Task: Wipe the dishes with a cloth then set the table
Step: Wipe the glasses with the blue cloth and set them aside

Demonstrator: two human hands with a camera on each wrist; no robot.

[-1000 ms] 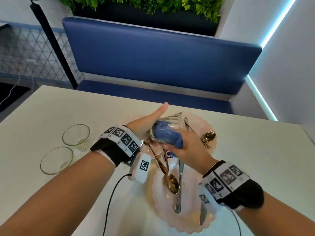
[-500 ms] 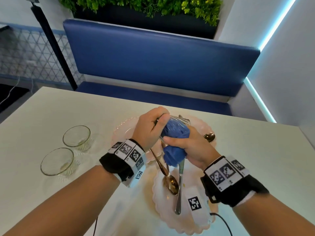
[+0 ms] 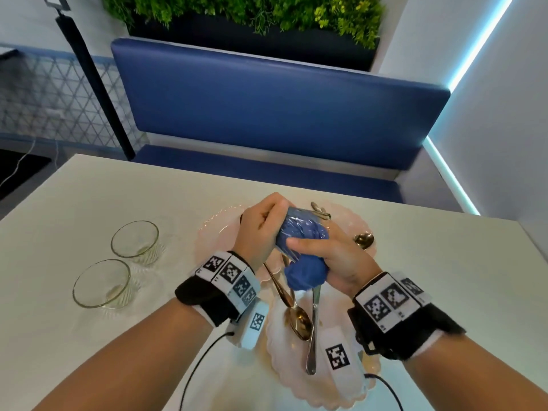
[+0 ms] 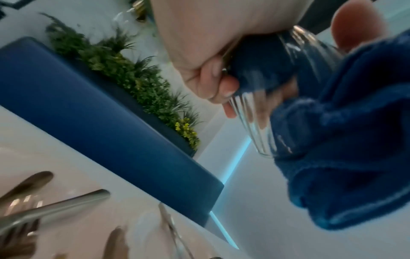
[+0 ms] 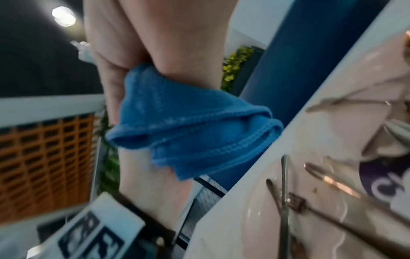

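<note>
Wiping step, centre of the head view: left hand (image 3: 261,229) clamps a ribbed glass (image 4: 288,98) held above the pink plates (image 3: 284,360); right hand (image 3: 335,259) grips the blue cloth (image 3: 305,253) stuffed inside. Next, judged: withdraw the cloth and stand the glass on the worktop (image 3: 430,277).

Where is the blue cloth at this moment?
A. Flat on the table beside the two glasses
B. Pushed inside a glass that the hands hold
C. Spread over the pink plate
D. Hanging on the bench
B: the cloth fills the glass gripped by the left hand, while the right hand holds the cloth's tail.
</note>
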